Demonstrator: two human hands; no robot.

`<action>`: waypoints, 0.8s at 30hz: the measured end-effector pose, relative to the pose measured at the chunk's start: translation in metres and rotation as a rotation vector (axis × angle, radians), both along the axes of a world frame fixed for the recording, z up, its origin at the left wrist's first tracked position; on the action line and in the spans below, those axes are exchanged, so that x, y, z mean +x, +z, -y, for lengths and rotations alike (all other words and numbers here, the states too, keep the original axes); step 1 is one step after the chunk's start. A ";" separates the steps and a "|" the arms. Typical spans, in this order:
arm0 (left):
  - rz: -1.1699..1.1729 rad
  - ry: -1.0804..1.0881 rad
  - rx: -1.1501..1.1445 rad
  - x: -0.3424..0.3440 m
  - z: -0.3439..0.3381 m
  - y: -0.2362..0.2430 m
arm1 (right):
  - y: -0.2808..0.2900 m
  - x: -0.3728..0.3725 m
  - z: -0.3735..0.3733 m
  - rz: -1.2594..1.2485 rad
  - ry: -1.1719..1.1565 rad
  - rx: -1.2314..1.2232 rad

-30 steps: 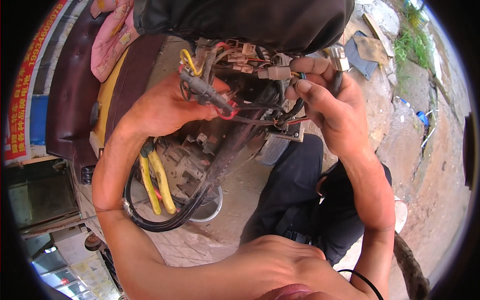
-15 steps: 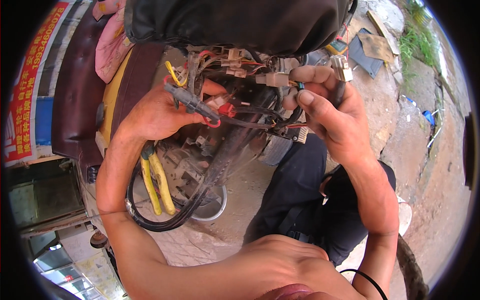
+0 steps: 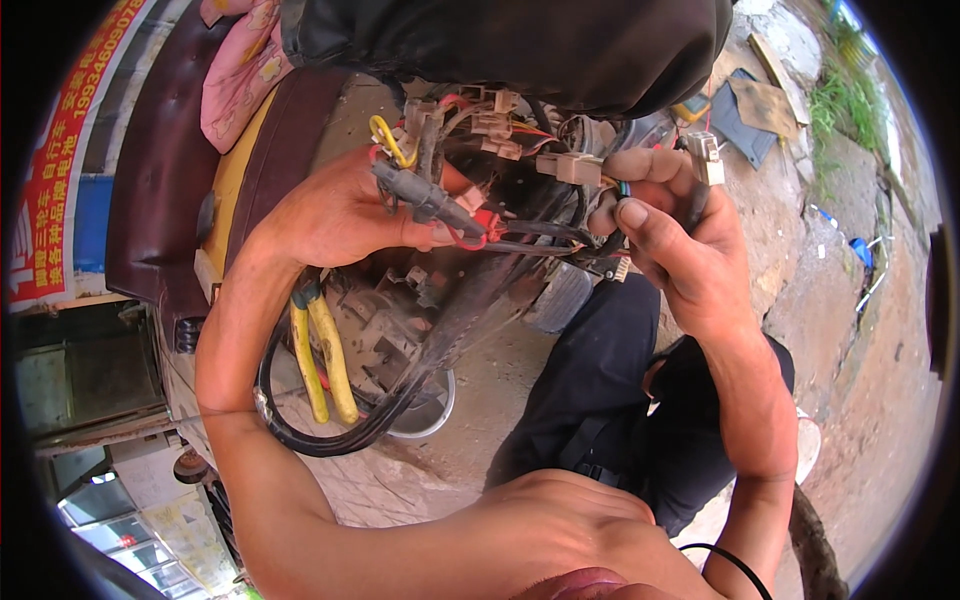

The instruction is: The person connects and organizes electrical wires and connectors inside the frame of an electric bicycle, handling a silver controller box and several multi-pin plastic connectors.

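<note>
My left hand (image 3: 345, 210) is closed round a bundle of wires with a dark grey sleeve-like piece (image 3: 425, 195) and a red connector (image 3: 482, 222) at its fingers. My right hand (image 3: 680, 230) pinches thin wires between thumb and fingertips. These lead to a whitish plug connector (image 3: 572, 168) just left of the fingers. A second white connector (image 3: 706, 158), on a dark cable, stands by the right knuckles. Between and above the hands, several more connectors (image 3: 492, 125) hang among tangled wires. Yellow-handled pliers (image 3: 328, 355) hang below my left wrist, their jaws hidden.
A black padded cover (image 3: 510, 45) overhangs the wiring. A thick black cable (image 3: 330, 440) loops below the pliers, near a metal bowl (image 3: 447, 405). Maroon seat padding (image 3: 160, 190) and pink cloth (image 3: 240, 90) lie left. A yellow meter (image 3: 690, 108) and grey board (image 3: 745, 120) lie far right.
The view has shifted slightly, so the wiring and cover sit farther right. My left hand has brought the dark sleeve and red connector a little nearer the right hand, which keeps its pinch.
</note>
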State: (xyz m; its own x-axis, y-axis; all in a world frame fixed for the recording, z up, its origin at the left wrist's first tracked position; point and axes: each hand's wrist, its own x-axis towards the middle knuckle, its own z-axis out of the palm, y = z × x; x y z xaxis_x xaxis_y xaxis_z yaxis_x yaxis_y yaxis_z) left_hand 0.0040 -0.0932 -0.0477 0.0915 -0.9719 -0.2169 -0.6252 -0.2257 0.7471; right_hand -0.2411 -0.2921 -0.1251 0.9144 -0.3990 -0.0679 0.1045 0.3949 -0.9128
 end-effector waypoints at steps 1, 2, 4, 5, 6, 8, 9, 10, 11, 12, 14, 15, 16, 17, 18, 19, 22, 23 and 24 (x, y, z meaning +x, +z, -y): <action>-0.108 0.037 0.072 0.003 0.000 -0.001 | 0.000 0.000 0.000 0.014 0.008 -0.009; -0.162 0.058 0.108 0.003 -0.001 0.001 | -0.001 0.000 -0.002 0.022 0.015 -0.013; -0.059 0.046 0.193 -0.001 0.004 0.009 | -0.006 -0.001 -0.006 0.071 0.006 -0.047; 0.019 0.031 0.217 -0.003 0.006 0.010 | -0.009 -0.001 -0.008 0.091 0.000 -0.061; 0.096 0.016 0.242 -0.005 0.008 0.010 | -0.012 -0.001 -0.010 0.111 -0.005 -0.076; -0.176 0.071 0.200 -0.009 0.010 0.008 | -0.015 -0.002 -0.011 0.158 -0.004 -0.119; -0.287 0.093 0.188 -0.011 0.010 0.006 | -0.017 -0.001 -0.013 0.173 -0.003 -0.134; -0.283 0.097 0.184 -0.011 0.010 0.005 | -0.018 0.001 -0.017 0.197 -0.032 -0.275; -0.359 0.070 0.192 -0.010 0.010 0.004 | -0.016 0.004 -0.021 0.220 -0.062 -0.416; -0.436 0.043 0.199 -0.010 0.009 0.003 | -0.005 -0.001 -0.025 0.133 -0.041 -0.447; -0.558 0.174 0.261 -0.008 0.004 0.002 | 0.000 0.000 -0.034 0.070 -0.025 -0.545; -0.561 0.138 0.262 -0.007 0.005 0.004 | -0.004 0.004 -0.037 0.094 -0.043 -0.615; -0.570 0.094 0.263 -0.008 0.008 0.004 | -0.008 0.006 -0.040 0.112 -0.067 -0.687; -0.632 0.115 0.242 -0.009 0.005 -0.002 | -0.008 0.010 -0.044 0.167 -0.193 -0.836; -0.634 0.116 0.238 -0.008 0.006 -0.004 | -0.008 0.013 -0.048 0.225 -0.322 -0.984; -0.635 0.043 0.218 -0.006 0.007 -0.006 | -0.009 0.015 -0.050 0.218 -0.331 -0.974; -0.572 0.038 0.243 -0.013 0.009 0.003 | -0.013 0.018 -0.047 0.127 -0.288 -0.964; -0.508 0.105 0.292 -0.018 0.009 0.008 | -0.015 0.018 -0.046 0.128 -0.286 -0.967; -0.509 0.106 0.289 -0.022 0.009 0.011 | -0.018 0.016 -0.044 0.114 -0.272 -0.921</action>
State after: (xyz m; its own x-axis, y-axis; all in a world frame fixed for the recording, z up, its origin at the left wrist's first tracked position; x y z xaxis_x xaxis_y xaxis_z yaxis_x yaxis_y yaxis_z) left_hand -0.0181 -0.1025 -0.0366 0.0003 -0.8583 -0.5131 -0.1677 -0.5059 0.8461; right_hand -0.2248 -0.2483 -0.1429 0.7646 -0.4507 0.4608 0.1937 -0.5212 -0.8312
